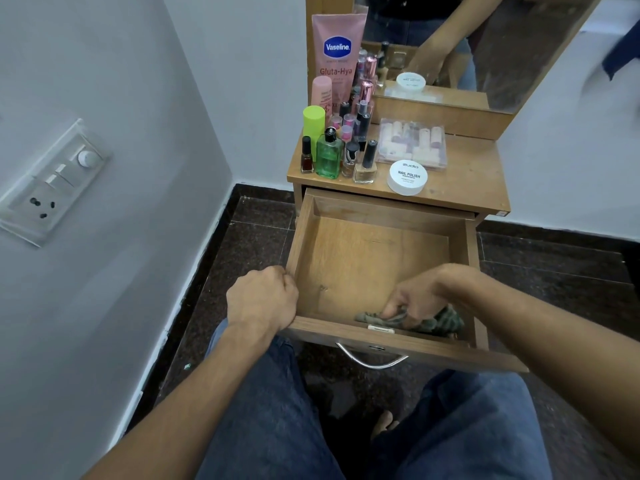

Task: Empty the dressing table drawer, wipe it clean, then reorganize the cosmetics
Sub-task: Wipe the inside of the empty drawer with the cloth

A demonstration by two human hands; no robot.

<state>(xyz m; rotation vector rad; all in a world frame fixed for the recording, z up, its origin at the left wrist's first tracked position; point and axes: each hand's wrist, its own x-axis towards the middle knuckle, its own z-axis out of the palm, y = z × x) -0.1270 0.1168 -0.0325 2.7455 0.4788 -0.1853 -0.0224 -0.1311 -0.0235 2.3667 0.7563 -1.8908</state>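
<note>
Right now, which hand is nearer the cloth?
Right. The right hand holds the cloth inside the drawer; the left hand grips the drawer's left wall, away from the cloth.

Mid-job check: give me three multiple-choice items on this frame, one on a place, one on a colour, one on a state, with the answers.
1. Where is the striped grey-green cloth?
A) on the wooden tabletop
B) in the wooden drawer, near its front right corner
C) in the left hand

2. What colour is the round tub labelled nail polish?
A) white
B) black
C) red

3. How is the drawer?
A) shut
B) pulled open, holding only the cloth
C) open and full of bottles

Answers:
1 B: the right hand holds the cloth on the drawer bottom by the front wall, while the left hand grips the drawer's front left corner.
2 A: its lid and side are white, and it stands on the tabletop.
3 B: the bare wooden bottom shows, with nothing but the cloth in it.
</note>
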